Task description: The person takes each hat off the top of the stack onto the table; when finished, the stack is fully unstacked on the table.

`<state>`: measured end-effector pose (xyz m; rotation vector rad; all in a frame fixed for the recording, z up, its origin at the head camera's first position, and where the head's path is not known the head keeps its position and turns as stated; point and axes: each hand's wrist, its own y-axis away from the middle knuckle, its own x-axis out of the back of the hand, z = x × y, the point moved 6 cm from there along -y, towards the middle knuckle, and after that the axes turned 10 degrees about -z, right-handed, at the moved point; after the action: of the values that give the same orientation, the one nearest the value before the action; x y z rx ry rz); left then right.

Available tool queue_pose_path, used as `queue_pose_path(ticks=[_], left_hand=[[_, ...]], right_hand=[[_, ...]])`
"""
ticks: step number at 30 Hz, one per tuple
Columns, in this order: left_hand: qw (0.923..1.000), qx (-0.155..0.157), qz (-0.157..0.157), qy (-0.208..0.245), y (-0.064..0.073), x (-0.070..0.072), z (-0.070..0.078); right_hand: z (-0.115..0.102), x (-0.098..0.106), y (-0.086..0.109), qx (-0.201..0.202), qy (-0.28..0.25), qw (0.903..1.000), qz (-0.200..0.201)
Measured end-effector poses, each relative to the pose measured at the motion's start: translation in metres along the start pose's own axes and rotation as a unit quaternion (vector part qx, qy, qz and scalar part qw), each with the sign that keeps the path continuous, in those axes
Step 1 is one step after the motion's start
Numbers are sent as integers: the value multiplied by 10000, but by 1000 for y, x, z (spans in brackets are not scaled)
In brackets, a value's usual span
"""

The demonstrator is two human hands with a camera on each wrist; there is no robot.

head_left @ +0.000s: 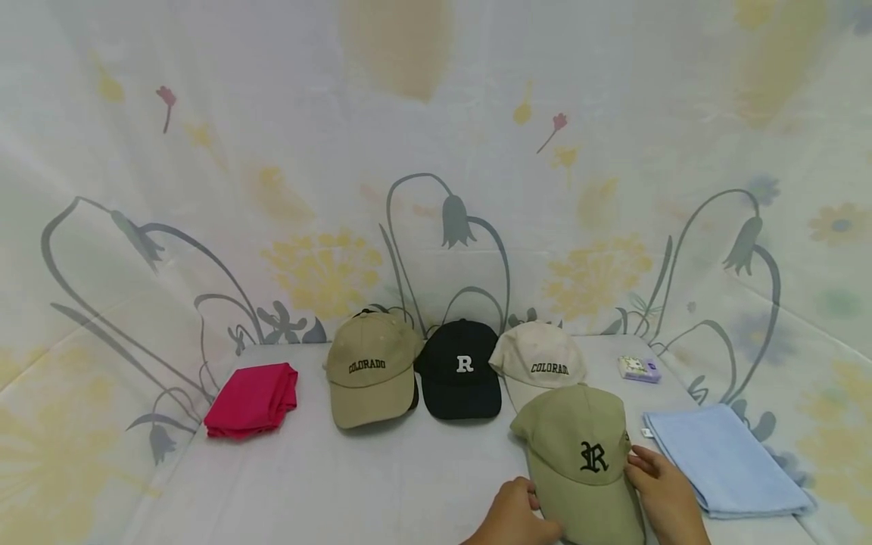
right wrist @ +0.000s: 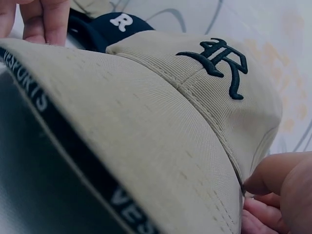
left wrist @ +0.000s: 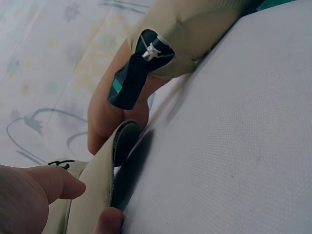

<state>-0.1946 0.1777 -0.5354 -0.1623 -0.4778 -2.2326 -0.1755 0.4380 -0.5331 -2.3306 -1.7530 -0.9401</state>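
Note:
An olive-green baseball cap with a dark embroidered R lies at the front right of the table, brim toward me. The left hand holds the brim's left side, thumb near its top and fingertips at the edge. On the other side, the right hand pinches the cap where crown and brim meet, as the right wrist view shows. Lettering runs along the tape under the brim in that view. Just behind stands a cream cap marked COLORADO, partly hidden by the green one. A black cap with a white R sits beside it.
A tan COLORADO cap is left of the black one, with something dark showing behind it. Folded red cloth lies far left. On the right are a folded light-blue towel and a small purple pack. A floral curtain hangs behind the table.

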Motion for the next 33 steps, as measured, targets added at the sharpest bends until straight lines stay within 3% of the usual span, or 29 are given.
queue_pose_path(ticks=[8, 18, 21, 25, 28, 33], left_hand=[[9999, 93, -20, -37, 0, 2, -2], [9997, 198, -164, 11, 1, 4, -5], [9990, 185, -344, 222, 2, 5, -6], [9931, 242, -554, 1001, 6, 7, -10], [9875, 337, -513, 1453, 9, 12, -14], [9868, 492, -237, 1523, 13, 25, -19]], right_hand=[[-6, 0, 3, 107, 928, 9956, 69], [-6, 2, 3, 217, 1097, 9935, 217], [-9, 5, 5, 113, 1003, 9938, 456], [-17, 8, 11, -13, 784, 9921, 977], [-23, 10, 16, -54, 601, 9884, 1397], [-40, 11, 26, 124, 447, 9812, 1874]])
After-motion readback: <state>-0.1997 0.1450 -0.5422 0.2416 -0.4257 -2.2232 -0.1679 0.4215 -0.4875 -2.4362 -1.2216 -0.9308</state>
